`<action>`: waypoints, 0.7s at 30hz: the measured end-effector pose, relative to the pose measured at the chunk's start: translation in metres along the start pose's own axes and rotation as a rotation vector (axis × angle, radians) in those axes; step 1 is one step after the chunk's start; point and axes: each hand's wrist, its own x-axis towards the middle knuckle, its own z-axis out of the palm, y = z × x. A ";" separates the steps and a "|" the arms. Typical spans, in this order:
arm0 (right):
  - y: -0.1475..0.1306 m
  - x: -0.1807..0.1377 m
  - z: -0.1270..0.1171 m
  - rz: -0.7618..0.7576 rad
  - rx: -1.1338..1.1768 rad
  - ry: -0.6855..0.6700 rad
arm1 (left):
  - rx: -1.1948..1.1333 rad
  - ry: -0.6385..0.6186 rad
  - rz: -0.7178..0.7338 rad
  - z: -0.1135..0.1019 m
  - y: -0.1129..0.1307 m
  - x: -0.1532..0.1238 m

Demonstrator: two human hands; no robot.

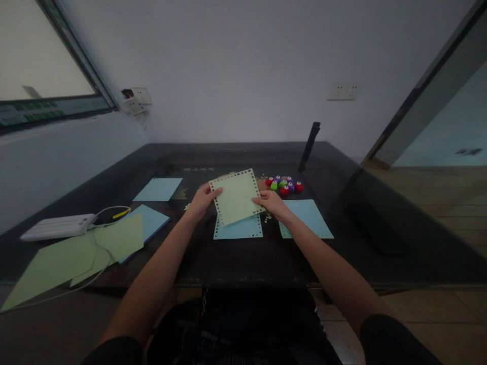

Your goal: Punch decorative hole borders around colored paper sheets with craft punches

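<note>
A pale green paper sheet (236,196) with a punched border of holes is held above the dark table (236,253), tilted slightly. My left hand (201,200) pinches its left edge, and my right hand (271,203) grips its lower right edge. Under it lies a light blue sheet (239,230) with holes punched along its sides. A cluster of small red, green and purple paper punches (284,185) sits just right of the green sheet, behind my right hand.
Another blue sheet (309,218) lies right of my right hand, one more (159,189) at the back left. Green sheets (76,253) and a blue one overlap at the left by a white power strip (57,226) with cables. A dark rod (309,145) stands behind the punches.
</note>
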 end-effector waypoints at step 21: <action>-0.010 -0.001 -0.001 -0.130 0.018 0.116 | 0.350 -0.275 0.081 0.014 -0.003 -0.010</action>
